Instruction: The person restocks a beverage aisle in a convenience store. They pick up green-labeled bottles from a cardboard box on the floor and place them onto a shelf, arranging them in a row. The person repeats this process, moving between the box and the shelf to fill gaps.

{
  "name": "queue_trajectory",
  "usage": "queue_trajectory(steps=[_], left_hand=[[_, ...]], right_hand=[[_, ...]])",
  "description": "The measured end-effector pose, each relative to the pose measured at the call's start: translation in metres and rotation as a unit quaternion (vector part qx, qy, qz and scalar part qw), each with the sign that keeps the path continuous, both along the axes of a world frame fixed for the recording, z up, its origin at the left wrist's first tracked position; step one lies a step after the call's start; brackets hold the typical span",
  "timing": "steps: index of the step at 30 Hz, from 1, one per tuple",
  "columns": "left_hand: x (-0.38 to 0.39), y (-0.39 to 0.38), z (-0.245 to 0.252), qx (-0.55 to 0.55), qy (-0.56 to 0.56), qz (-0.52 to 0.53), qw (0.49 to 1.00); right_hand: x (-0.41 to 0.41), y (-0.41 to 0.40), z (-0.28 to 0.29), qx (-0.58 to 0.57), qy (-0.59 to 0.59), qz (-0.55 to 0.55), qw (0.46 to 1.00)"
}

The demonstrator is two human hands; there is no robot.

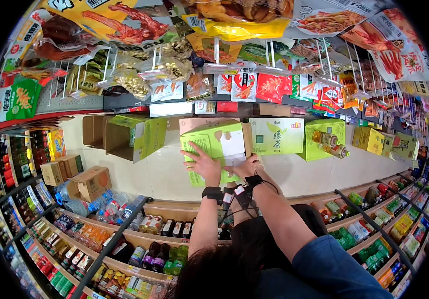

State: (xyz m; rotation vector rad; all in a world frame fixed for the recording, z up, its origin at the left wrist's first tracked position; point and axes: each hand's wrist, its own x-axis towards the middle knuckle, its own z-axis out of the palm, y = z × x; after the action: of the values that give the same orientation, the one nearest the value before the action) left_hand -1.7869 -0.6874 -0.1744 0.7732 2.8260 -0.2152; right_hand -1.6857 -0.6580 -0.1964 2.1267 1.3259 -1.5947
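Note:
A green cardboard carton with torn white patches on its face is in front of me on the tiled floor. My left hand lies flat on its left part, fingers spread. At the carton's near right corner, my right hand has its thumb on a pale flap and its fingers curled at the edge; part of its grip is hidden. Black straps with small devices circle both wrists. Directly to the right is a pale green tea carton. Beyond that, bottles of tea lie on another green carton.
An opened green carton stands to the left, beside brown cardboard. Hanging snack packets overhang the far side. Behind me run drink shelves. Brown boxes and large water bottles are at lower left.

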Motion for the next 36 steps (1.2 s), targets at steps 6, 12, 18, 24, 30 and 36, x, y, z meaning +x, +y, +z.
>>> queue_trajectory(steps=[6, 12, 18, 24, 30, 36], left_hand=[[-0.013, -0.012, 0.008, -0.029, -0.087, -0.030, 0.995], [-0.019, -0.025, 0.001, -0.009, -0.068, -0.079, 0.995], [-0.019, -0.023, -0.004, 0.050, -0.063, -0.106, 0.991], [-0.030, -0.030, -0.005, 0.041, -0.140, -0.070, 0.987], [-0.006, -0.013, 0.018, 0.025, -0.130, -0.113, 0.985], [-0.012, -0.009, 0.006, -0.103, -0.065, -0.133, 0.984]], right_hand=[[-0.003, -0.001, 0.001, -0.040, -0.045, 0.025, 0.998], [-0.005, -0.005, -0.017, -0.057, -0.047, 0.060, 0.995], [-0.005, -0.006, -0.035, -0.070, -0.081, -0.013, 0.994], [-0.003, -0.008, -0.032, -0.042, -0.068, -0.005, 0.997], [0.005, 0.007, -0.019, -0.079, -0.072, 0.019, 0.994], [-0.024, 0.028, -0.004, 0.191, -0.128, 0.022, 0.973]])
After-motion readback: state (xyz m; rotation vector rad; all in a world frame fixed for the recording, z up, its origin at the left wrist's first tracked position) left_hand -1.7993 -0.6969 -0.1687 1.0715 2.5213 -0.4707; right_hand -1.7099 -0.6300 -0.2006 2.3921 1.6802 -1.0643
